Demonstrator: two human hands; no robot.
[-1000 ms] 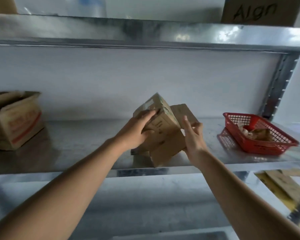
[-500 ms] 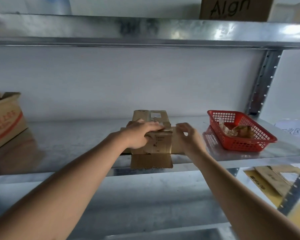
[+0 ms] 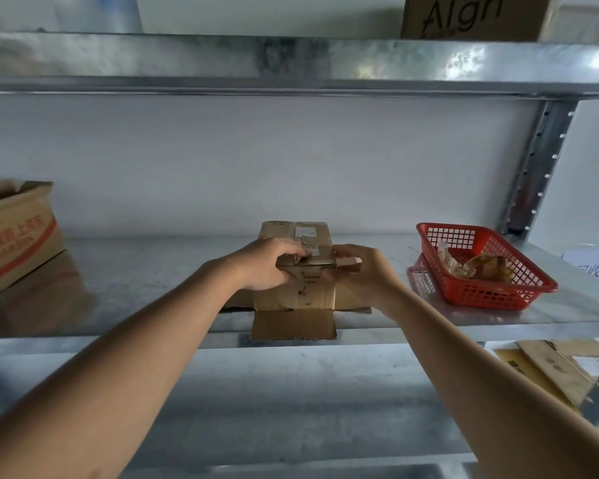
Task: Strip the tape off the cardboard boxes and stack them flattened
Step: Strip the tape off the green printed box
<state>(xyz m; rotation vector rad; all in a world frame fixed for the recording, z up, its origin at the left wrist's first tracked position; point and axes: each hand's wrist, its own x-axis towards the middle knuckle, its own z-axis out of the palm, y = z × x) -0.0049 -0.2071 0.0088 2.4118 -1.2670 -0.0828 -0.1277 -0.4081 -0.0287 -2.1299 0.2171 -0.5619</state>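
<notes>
So the box sits on the shelf right between both hands: left hand grips its top-left edge, right hand pinches the right flap, equally near.

Matt cardboard box, glossy metal shelf (red plastic basket).

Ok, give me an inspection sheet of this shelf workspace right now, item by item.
Surface: metal shelf, shiny, at chest level.
Job's things: small cardboard box at the shelf's front edge, flaps splayed, one hanging over the edge; tape bits on top. Flattened cardboard lower right.
Clutter: red basket holding crumpled scraps; open printed carton far left.
Grips: left hand and right hand both grip the box's top.
Cables: nothing seen.
Surroundings: white wall, upper shelf with a lettered box.
</notes>
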